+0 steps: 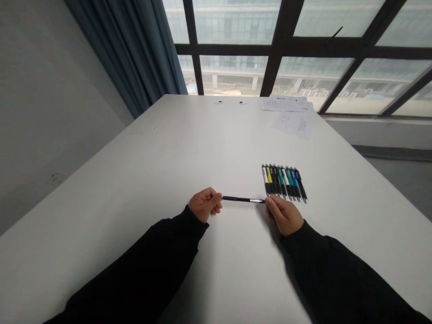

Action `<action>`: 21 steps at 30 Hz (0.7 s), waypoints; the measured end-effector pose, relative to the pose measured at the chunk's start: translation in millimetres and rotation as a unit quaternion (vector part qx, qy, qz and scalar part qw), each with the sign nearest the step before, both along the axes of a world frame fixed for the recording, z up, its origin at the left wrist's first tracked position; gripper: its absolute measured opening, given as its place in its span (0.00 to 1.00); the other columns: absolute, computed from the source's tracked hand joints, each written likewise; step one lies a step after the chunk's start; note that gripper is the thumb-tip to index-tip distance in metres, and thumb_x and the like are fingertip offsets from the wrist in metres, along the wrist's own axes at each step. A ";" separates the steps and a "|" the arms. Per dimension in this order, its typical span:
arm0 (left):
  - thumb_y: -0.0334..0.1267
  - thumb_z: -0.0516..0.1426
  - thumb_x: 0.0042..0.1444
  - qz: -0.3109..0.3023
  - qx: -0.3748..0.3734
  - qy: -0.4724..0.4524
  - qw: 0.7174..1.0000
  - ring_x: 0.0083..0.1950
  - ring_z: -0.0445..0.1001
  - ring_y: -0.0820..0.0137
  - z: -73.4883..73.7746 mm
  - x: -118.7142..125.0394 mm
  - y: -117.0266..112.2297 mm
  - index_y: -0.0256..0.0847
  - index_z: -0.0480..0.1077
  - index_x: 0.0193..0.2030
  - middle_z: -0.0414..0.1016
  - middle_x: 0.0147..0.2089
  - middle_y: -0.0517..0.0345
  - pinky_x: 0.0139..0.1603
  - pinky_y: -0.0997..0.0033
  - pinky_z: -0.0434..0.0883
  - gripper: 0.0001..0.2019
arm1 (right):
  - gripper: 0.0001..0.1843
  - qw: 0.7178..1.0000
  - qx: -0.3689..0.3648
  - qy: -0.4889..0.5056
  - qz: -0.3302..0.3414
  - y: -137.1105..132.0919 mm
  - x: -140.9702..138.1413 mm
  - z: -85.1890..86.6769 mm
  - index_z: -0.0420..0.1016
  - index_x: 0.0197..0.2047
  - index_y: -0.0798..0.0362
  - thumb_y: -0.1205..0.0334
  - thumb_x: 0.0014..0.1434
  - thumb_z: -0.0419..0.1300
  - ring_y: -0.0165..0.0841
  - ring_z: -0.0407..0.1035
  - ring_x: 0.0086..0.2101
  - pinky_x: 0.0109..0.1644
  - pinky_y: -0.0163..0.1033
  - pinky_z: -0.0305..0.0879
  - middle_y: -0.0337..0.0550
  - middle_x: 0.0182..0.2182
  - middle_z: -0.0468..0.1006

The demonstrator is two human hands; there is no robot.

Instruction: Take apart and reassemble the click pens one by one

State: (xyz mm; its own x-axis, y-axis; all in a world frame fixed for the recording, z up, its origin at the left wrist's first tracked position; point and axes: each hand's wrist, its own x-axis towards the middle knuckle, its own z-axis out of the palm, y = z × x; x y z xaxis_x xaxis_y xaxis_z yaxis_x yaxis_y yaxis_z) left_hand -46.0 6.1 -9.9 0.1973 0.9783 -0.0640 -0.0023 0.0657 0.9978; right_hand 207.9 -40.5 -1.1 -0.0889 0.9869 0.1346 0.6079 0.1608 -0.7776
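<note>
Pen (243,199) lies crosswise between our hands: our left hand (204,204) pinches one end and our right hand (284,215) pinches the other, leaving its middle bare. Just beyond our right hand, more pens (285,182) lie side by side, tips toward us, on the table (135,180).
</note>
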 end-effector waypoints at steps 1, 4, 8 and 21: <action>0.55 0.61 0.51 -0.001 -0.001 0.002 1.000 0.18 0.66 0.78 0.7 0.1 -0.7 0.37 0.65 0.25 0.71 0.20 0.61 0.18 0.79 0.61 0.22 | 0.25 1.000 0.002 0.001 0.000 -0.1 -0.3 0.0 0.60 0.22 0.51 0.48 0.67 0.43 0.29 0.60 0.20 0.27 0.35 0.57 0.37 0.16 0.65; 0.56 0.60 0.51 -0.003 -0.002 0.007 1.000 0.17 0.66 0.78 1.5 -0.2 -1.4 0.37 0.66 0.25 0.70 0.19 0.61 0.17 0.78 0.61 0.22 | 0.26 1.000 0.000 0.007 0.001 -0.4 -1.4 0.5 0.60 0.21 0.51 0.48 0.67 0.43 0.29 0.60 0.19 0.27 0.36 0.57 0.36 0.16 0.65; 0.57 0.59 0.51 -0.006 -0.013 0.015 1.000 0.16 0.64 0.78 2.1 -0.3 -1.6 0.36 0.67 0.24 0.69 0.18 0.61 0.16 0.79 0.59 0.23 | 0.27 1.000 -0.013 0.022 -0.004 -0.7 -2.0 1.2 0.60 0.20 0.51 0.47 0.68 0.42 0.29 0.59 0.18 0.25 0.36 0.56 0.36 0.16 0.64; 0.63 0.58 0.49 0.009 -0.047 0.038 0.998 0.14 0.61 0.79 5.3 1.9 -4.4 0.35 0.66 0.21 0.66 0.14 0.61 0.15 0.79 0.55 0.28 | 0.30 1.000 -0.008 0.018 -0.004 -1.4 -1.4 -3.2 0.57 0.16 0.50 0.46 0.68 0.42 0.28 0.59 0.17 0.26 0.36 0.56 0.36 0.13 0.64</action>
State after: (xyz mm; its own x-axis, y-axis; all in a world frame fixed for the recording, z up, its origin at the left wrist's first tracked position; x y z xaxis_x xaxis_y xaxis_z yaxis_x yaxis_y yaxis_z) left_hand -44.2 1.7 -4.6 0.1716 0.9703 -0.1708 0.0720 0.1605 0.9844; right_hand 206.5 -41.9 -4.3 -0.0762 0.9896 0.1216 0.5800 0.1432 -0.8019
